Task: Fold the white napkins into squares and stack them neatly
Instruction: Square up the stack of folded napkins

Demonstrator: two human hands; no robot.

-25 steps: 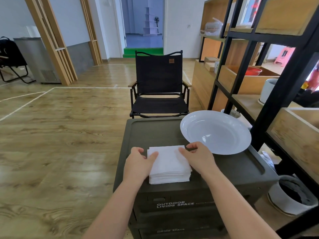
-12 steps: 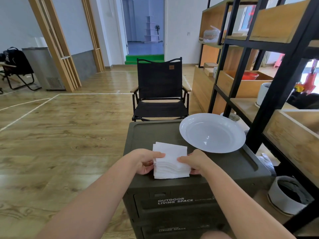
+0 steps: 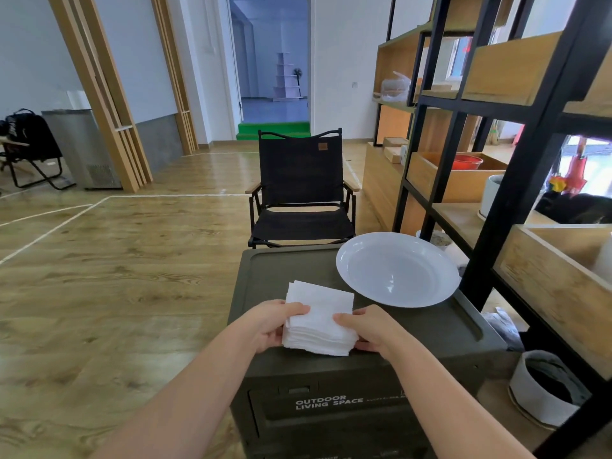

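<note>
Both hands grasp the napkin stack (image 3: 319, 321) at the near edge of the green box (image 3: 414, 329): left hand (image 3: 270, 323) and right hand (image 3: 367, 327) press its sides. Squaring seems in hand; next needs even edges.

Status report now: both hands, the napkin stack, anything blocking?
Left hand and right hand grip the napkin stack from both sides. Stack rests on the green box, edges uneven. White plate beside, apart, not blocking.
</note>
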